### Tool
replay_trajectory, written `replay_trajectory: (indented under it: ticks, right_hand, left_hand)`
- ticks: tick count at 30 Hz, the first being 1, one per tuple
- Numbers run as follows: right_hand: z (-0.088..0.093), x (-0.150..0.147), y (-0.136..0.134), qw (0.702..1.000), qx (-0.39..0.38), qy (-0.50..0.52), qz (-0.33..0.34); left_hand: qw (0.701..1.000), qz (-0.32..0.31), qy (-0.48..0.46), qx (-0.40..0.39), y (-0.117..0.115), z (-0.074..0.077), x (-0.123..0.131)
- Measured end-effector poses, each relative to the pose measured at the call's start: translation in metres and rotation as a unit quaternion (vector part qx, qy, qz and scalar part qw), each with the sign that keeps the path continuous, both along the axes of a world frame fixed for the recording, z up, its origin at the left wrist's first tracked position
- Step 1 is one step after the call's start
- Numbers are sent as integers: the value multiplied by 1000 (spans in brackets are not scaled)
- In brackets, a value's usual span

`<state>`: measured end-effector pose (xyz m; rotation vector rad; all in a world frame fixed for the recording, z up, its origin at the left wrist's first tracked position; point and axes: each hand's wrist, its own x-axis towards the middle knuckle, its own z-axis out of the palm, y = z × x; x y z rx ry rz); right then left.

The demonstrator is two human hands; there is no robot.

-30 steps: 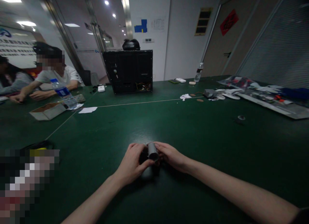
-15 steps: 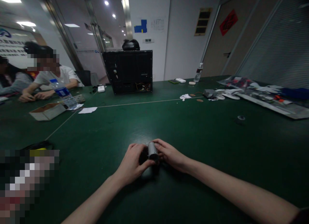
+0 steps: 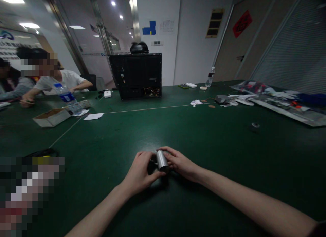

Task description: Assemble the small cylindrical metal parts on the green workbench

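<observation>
A small silver metal cylinder (image 3: 162, 159) is held between my two hands in the middle of the view, its dark end tilted down toward me. My left hand (image 3: 140, 169) curves around its left side, with the thumb against the near end. Fingers of my right hand (image 3: 179, 162) press on the right side and far end. A small dark part shows in the gap inside my left hand, but its kind cannot be made out. The green table (image 3: 142, 128) lies below both hands.
A black open-backed cabinet (image 3: 137, 75) stands at the far side. Ahead left are an open box (image 3: 52, 118) and a water bottle (image 3: 67, 97). A small ring-like part (image 3: 255, 125) and a cluttered tray (image 3: 292, 111) lie to the right. A person (image 3: 63, 80) sits at far left.
The cylinder has turned slightly in my hands, and its side catches more light. My hands have barely moved. The person at far left has shifted an arm.
</observation>
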<state>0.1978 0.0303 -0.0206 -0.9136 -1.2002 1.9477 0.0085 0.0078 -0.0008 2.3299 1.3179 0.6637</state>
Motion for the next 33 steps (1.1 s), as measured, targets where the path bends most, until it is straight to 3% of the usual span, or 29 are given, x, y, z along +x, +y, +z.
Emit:
replay_trajectory:
  ticks: [33]
  right_hand:
    - [-1,0,0,997,30,31,56]
  left_hand:
    - [1000,-5,27,10,3,-1,-1]
